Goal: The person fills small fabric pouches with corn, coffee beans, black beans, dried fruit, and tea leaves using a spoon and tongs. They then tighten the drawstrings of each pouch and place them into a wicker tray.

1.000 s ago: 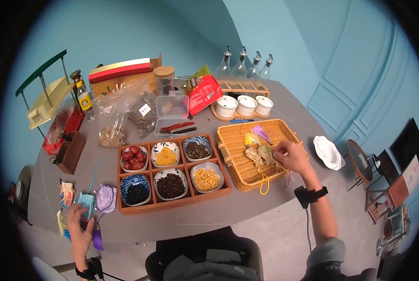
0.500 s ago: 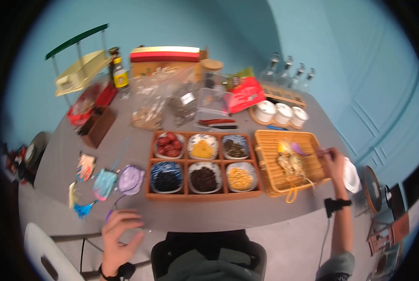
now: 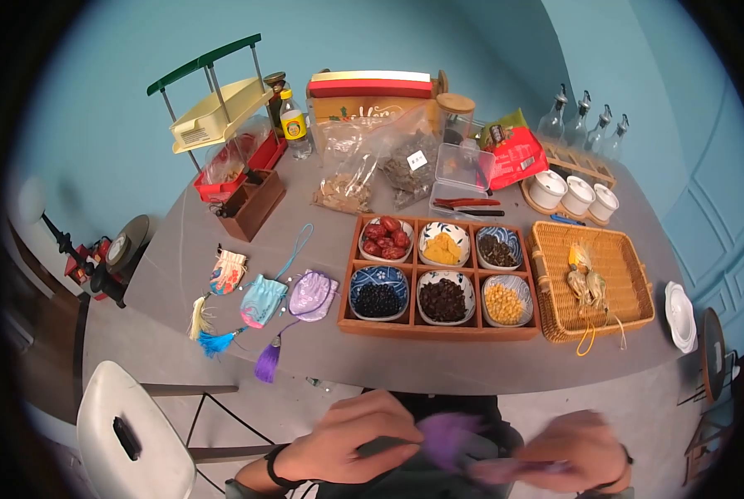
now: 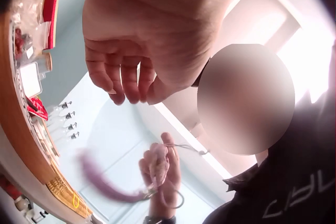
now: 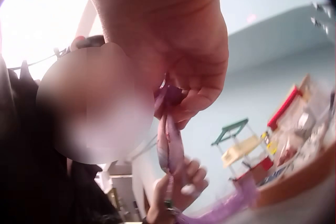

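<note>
Over my lap, at the bottom of the head view, my right hand [image 3: 567, 453] grips a small light purple sachet [image 5: 170, 142]. Its blurred purple tassel [image 3: 453, 441] swings toward my left hand [image 3: 355, 441]. In the left wrist view a thin cord loop [image 4: 181, 201] trails from the sachet. My left hand faces the right one with fingers loosely bent and nothing visible between them. At the table's left lie three tasselled pouches: a multicoloured one [image 3: 228, 273], a teal one [image 3: 263, 301] and a lilac one [image 3: 313, 295].
A divided wooden tray [image 3: 438, 329] holds bowls of dates, beans, corn and dried goods. To its right is a wicker basket [image 3: 630, 287] with beige sachets [image 3: 586, 285]. Bags, boxes and bottles line the back. A white chair [image 3: 131, 432] stands at the left.
My right hand has left the basket carrying the purple sachet down to my lap. My left hand has moved right, away from the pouches. The head view has turned left.
</note>
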Demonstrator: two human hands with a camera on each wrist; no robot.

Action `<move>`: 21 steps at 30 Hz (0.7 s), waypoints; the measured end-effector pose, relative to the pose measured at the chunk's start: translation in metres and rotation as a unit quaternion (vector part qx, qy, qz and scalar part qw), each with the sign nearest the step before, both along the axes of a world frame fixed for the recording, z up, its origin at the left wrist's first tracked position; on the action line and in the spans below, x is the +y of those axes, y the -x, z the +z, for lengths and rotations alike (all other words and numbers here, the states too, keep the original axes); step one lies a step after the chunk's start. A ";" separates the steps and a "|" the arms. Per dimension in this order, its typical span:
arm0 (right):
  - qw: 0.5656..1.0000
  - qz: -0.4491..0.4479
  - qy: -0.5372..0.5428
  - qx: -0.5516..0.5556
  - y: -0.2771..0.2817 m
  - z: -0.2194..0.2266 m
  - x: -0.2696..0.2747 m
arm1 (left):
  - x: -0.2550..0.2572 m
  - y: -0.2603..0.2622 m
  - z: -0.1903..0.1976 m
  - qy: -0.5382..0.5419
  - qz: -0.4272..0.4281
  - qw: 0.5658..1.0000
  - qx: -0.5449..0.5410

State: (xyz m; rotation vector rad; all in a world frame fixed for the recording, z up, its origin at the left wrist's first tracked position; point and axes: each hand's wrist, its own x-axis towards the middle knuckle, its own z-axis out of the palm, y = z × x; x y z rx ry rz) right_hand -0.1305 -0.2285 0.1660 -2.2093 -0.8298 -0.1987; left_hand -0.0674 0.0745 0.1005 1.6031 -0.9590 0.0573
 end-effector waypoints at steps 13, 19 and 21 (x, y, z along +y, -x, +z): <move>0.997 -0.029 -0.036 0.063 -0.062 -0.080 0.049 | -0.019 -0.015 -0.054 -0.135 0.088 0.978 0.135; 0.968 -0.145 -0.144 0.147 -0.059 -0.090 0.029 | -0.026 -0.017 -0.058 -0.146 0.082 0.974 0.153; 0.977 -0.160 -0.135 0.037 -0.060 -0.098 0.025 | -0.028 -0.016 -0.058 -0.142 0.056 0.971 0.183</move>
